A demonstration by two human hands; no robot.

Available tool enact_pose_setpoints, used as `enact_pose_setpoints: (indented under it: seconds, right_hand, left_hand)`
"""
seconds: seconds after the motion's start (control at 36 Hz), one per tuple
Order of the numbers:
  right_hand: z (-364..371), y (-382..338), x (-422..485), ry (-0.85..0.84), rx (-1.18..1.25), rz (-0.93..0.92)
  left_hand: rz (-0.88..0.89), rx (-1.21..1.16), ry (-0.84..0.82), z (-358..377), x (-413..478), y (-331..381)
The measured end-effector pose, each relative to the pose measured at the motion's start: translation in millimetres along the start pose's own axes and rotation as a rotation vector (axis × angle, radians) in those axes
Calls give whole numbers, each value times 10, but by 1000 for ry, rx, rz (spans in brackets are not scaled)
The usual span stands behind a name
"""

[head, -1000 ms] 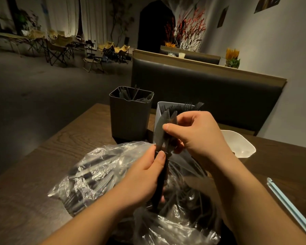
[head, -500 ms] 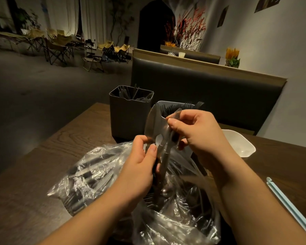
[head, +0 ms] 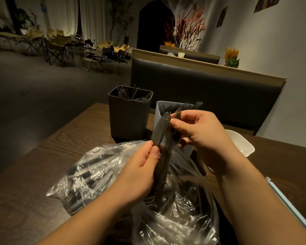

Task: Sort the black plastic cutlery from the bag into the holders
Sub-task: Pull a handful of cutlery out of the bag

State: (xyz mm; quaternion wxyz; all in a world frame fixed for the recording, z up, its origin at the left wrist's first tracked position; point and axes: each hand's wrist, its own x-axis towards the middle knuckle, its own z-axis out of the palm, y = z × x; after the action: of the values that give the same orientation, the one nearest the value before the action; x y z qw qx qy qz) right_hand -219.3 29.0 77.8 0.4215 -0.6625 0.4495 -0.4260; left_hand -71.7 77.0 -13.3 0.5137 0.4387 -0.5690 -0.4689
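A clear plastic bag (head: 95, 175) full of black cutlery lies on the wooden table in front of me. Above it I hold a small bunch of black plastic knives (head: 163, 156) upright. My left hand (head: 140, 172) grips their handles and my right hand (head: 198, 133) pinches their blades near the top. Behind stand a dark square holder (head: 129, 117) with cutlery in it and a white holder (head: 159, 128) with forks sticking out.
A white bowl (head: 240, 144) sits right of the white holder. A pale blue strip (head: 290, 204) lies at the table's right edge. A dark upholstered bench (head: 210, 92) stands behind the table. The table's left edge drops to open floor.
The knife bunch was fanned out half a second ago and is now gathered upright again. My left hand has shifted slightly down the handles; my right hand still pinches the tops.
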Motion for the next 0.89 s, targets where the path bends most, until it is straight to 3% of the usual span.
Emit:
enact_pose_setpoints:
  seconds: [0.22,0.36,0.5,0.72,0.89]
  right_hand:
    - [-61,-11,15,-49,31,31]
    - [-51,-4,26,-87,77,78]
    - [-55,2,22,-79,74,73]
    - [-14,50,42,-62,7,56]
    - [33,75,42,-20,4,23]
  left_hand:
    - [61,43,5,4,-11,0]
    - [-16,-169,-31,37,-31,48]
    - [-7,-201,-29,35,-30,74]
    - [17,-36,17,30,-14,20]
    - [145,266,33,-5,7,-63]
